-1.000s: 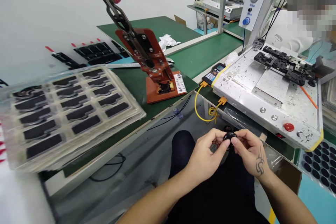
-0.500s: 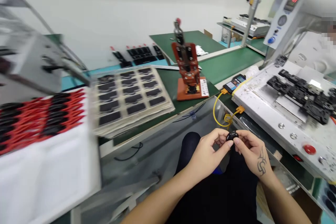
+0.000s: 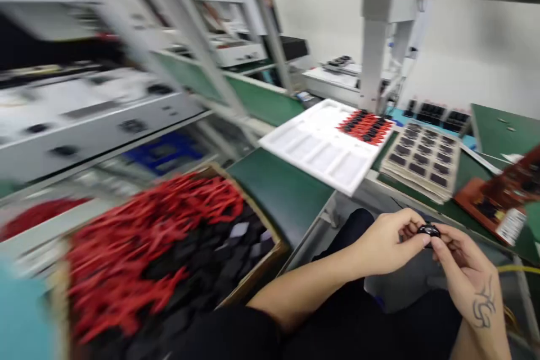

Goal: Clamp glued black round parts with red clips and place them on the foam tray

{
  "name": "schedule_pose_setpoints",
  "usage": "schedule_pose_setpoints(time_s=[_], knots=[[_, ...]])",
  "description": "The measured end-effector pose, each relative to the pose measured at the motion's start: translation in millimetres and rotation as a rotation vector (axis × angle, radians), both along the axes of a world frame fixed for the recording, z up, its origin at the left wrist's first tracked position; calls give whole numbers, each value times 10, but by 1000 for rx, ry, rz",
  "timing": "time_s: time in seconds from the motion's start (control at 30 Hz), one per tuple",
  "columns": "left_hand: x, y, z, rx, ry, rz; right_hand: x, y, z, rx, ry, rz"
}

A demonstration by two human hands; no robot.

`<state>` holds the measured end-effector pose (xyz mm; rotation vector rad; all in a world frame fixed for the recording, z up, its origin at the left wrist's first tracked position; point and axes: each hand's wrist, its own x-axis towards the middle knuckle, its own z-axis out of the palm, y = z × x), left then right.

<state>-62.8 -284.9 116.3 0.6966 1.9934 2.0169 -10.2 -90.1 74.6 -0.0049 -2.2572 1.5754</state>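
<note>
- Both hands are up together over the lap, in front of the near edge of the green table (image 3: 278, 191), pinching one small black part (image 3: 429, 230) between them.
- The left hand (image 3: 386, 242) has its fingers curled in tight, thumb and fingertips closed on the left side of the part.
- The right hand (image 3: 462, 270) comes in from the other side, fingers narrow and closed on the same part. There's a dark tattoo on the back of it.
- So the part isn't on any surface, it's held in the air between the fingertips, just off the table's front edge. It's too small and shiny to make out more than "little black rounded piece".
- Down at the left there's a cardboard box (image 3: 253, 278) stuffed with red and black pieces (image 3: 160, 247), pretty blurry.
- On the table, further back, sits a white tray (image 3: 320, 149) with long empty pockets and a bunch of red-and-black parts in its far right corner.
- Right beside that tray, toward the table's right end, is a stack of clear trays (image 3: 422, 160) with dark pieces in rows.
- At the right edge there's an orange-red press fixture (image 3: 498, 202) with a white label on it, partly cut off.
- Left side is all motion blur: grey machine panels and slanted frame posts.
</note>
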Motion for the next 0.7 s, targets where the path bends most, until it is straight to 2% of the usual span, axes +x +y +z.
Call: schedule_pose_setpoints(time_s=[0.2, 0.33, 0.43, 0.57, 0.7], knots=[[307, -594, 72, -20, 102, 357, -378, -506, -60, -84, -32, 245], [665, -920, -19, -36, 77, 586, -383, -962, -75, -85, -82, 485], [958, -1167, -105, 72, -49, 674, -332, -1312, -46, -69, -145, 674], [1324, -1667, -173, 264, -168, 891, -408, -1762, 3, 79, -197, 923], [1596, -2300, -240, 355, -225, 1137, -526, -2327, 51, 261, -76, 1022]])
